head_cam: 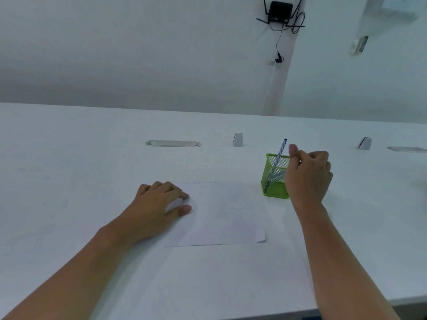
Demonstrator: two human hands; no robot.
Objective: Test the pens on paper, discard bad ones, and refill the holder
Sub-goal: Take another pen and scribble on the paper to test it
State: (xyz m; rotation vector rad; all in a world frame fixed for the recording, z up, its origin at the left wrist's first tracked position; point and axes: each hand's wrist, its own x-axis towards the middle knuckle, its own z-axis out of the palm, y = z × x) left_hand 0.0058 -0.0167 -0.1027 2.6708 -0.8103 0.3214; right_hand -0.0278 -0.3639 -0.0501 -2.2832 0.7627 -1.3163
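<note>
Right hand (308, 175) beside holder (276, 177), fingers curled, apparently empty. Pen (280, 153) just left of thumb, leaning far-right. Left hand (159, 204) flat on paper (226, 215).

Green wire-mesh holder (275, 181), matt paper (226, 213) — smooth white desk (92, 169)

White table (92, 172), oval cable grommet (173, 143), two small brackets (237, 139) — wall-mounted black router (281, 11)

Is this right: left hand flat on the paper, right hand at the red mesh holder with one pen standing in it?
No, the mesh holder is green, not red, as the head view shows. The rest holds: left hand on the paper, right hand at the holder, one pen standing in it.
</note>
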